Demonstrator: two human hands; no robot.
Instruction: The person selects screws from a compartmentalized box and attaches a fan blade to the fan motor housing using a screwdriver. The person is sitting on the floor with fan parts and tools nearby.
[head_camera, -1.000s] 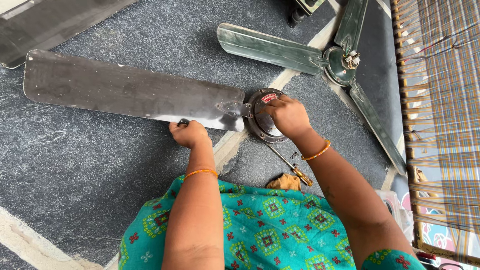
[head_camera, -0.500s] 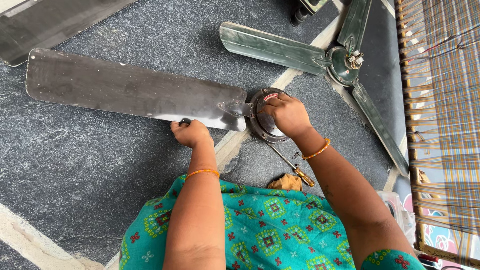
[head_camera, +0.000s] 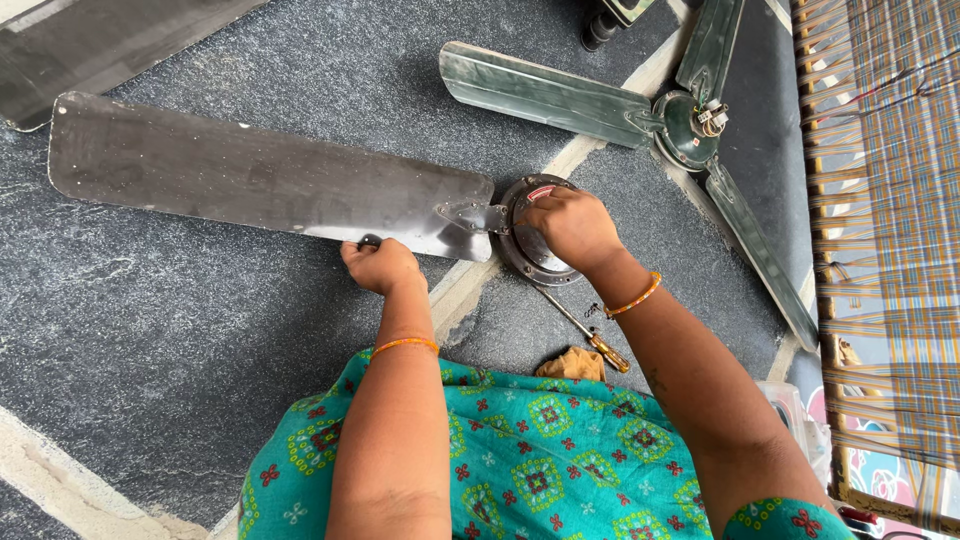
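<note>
A long dusty grey fan blade (head_camera: 260, 180) lies on the dark stone floor, joined by a bracket to a round fan motor hub (head_camera: 523, 250). My left hand (head_camera: 380, 265) is closed at the blade's near edge, and what it grips is hidden. My right hand (head_camera: 572, 228) rests curled on top of the hub, covering its middle. A screwdriver (head_camera: 585, 330) with a yellow handle lies on the floor just below the hub, beside my right forearm.
A second ceiling fan (head_camera: 690, 125) with green blades lies at the upper right. Another loose blade (head_camera: 110, 40) sits at the top left. A woven cot (head_camera: 885, 230) runs along the right edge. A brown rag (head_camera: 572, 365) lies near my lap.
The view has drifted slightly, so the blade and hub sit a little lower in frame. Both hands stay in the same places on the blade edge and hub.
</note>
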